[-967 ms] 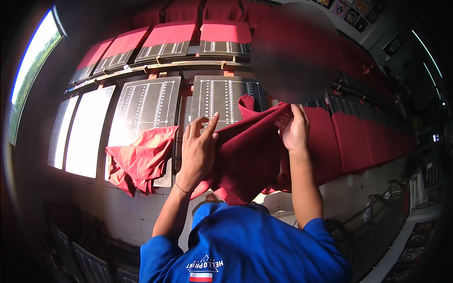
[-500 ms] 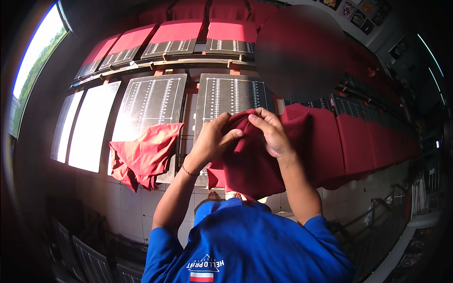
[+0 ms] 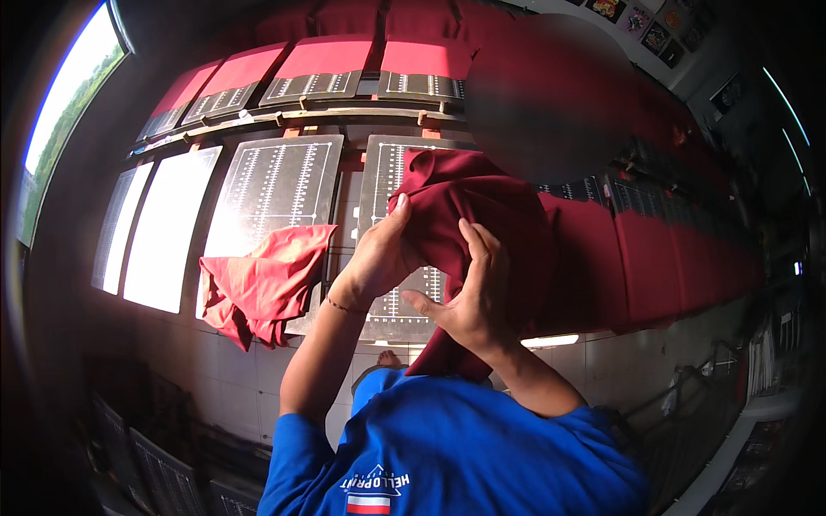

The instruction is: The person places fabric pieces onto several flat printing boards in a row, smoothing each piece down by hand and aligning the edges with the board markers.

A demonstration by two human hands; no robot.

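Note:
A dark red cloth is bunched up in front of me, over a black board marked with white ruler lines. My left hand grips the cloth's left side, thumb up against it and the other fingers partly hidden under it. My right hand rests against the near side of the cloth, fingers stretched out and thumb spread apart to the left. From there a loose end of the cloth hangs toward my shirt. On the neighbouring board to the left, another red cloth lies crumpled over its near edge.
More boards with red cloth laid on them run off to the right. Across a wooden rail stands a far row of boards, also partly covered in red cloth. Further left, sunlit boards glare white. Dark racks stand behind me.
The cloth has been pushed farther out over the board, and its top edge now lies beyond my hands. My right hand has let go, moved nearer to me and spread its fingers.

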